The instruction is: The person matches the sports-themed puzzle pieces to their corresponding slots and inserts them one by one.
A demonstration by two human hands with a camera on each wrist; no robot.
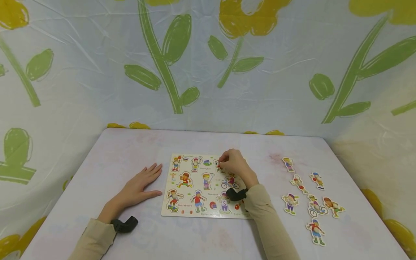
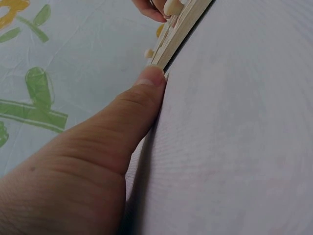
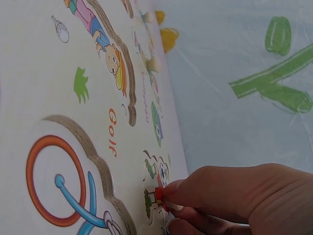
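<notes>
A wooden puzzle board [image 1: 191, 193] printed with sports figures lies mid-table. At its upper right part, my right hand [image 1: 235, 164] pinches a small puzzle piece [image 3: 157, 194] between thumb and fingers; the fingers hide most of it. In the right wrist view this piece sits at a recess next to a soccer ball picture, but whether it lies fully in cannot be told. My left hand [image 1: 141, 186] rests flat on the table left of the board. In the left wrist view its thumb [image 2: 122, 110] touches the board's edge. Some pieces with knobs [image 2: 149, 53] sit in the board.
Several loose figure pieces lie right of the board, among them a cyclist [image 1: 316, 207], a runner [image 1: 333, 206] and a red-topped figure [image 1: 315, 232]. A patterned cloth [image 1: 195, 90] hangs behind the pale table [image 1: 156, 238]. Black wrist cameras sit on both wrists.
</notes>
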